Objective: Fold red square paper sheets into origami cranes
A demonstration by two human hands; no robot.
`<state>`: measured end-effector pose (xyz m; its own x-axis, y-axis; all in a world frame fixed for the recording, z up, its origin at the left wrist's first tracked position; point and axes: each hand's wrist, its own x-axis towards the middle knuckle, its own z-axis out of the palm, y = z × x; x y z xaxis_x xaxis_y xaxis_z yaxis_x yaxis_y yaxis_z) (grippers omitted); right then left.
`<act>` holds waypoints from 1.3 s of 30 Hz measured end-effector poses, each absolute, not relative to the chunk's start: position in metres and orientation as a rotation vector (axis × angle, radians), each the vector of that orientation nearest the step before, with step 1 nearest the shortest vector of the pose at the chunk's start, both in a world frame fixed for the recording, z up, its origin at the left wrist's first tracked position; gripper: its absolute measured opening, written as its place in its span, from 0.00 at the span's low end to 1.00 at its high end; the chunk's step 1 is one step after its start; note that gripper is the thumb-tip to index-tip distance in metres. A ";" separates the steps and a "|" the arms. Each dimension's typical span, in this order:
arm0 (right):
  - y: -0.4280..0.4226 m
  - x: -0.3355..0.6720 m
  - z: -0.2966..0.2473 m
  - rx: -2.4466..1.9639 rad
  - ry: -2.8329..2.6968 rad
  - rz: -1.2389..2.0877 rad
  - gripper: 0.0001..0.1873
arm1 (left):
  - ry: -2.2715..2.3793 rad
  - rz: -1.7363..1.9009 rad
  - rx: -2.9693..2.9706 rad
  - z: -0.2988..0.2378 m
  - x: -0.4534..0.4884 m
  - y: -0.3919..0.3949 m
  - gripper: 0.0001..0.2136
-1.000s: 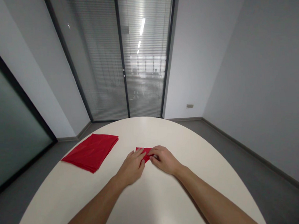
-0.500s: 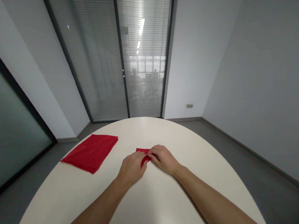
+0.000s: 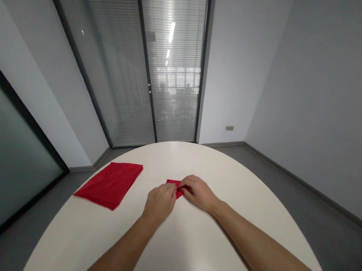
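Note:
A small folded piece of red cloth or paper lies on the white table, mostly covered by my fingers. My left hand is closed on its left and near side, thumb and fingertips pinched together. From the right, my right hand pinches the same red piece with thumb and forefinger, its tips almost meeting those of my left hand. How the piece is folded between the hands is hidden. Further left, a flat stack of red sheets of similar look lies untouched, its layered edges showing.
The round table has a curved far edge close beyond the hands. Behind it stand glass panels with blinds in a dark frame. A wall socket sits low on the right-hand wall, and grey floor surrounds the table.
My left hand's thumb and fingers have drawn together, closing the gap that showed red between them. The red piece has shifted slightly right; my right hand stays nearly still.

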<state>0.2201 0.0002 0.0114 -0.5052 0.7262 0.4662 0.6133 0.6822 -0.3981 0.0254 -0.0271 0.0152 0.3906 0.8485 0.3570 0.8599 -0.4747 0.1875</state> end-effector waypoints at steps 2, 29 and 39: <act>0.001 0.221 0.011 -1.015 -2.274 0.227 0.09 | -1.565 -0.622 -2.590 0.018 0.026 -0.029 0.11; -0.005 0.214 0.007 -0.997 -1.907 0.575 0.37 | -1.852 -1.728 -2.324 0.007 0.018 -0.007 0.10; -0.008 0.217 0.011 -0.924 -2.216 0.511 0.37 | -2.189 -1.738 -2.267 0.000 0.009 0.002 0.10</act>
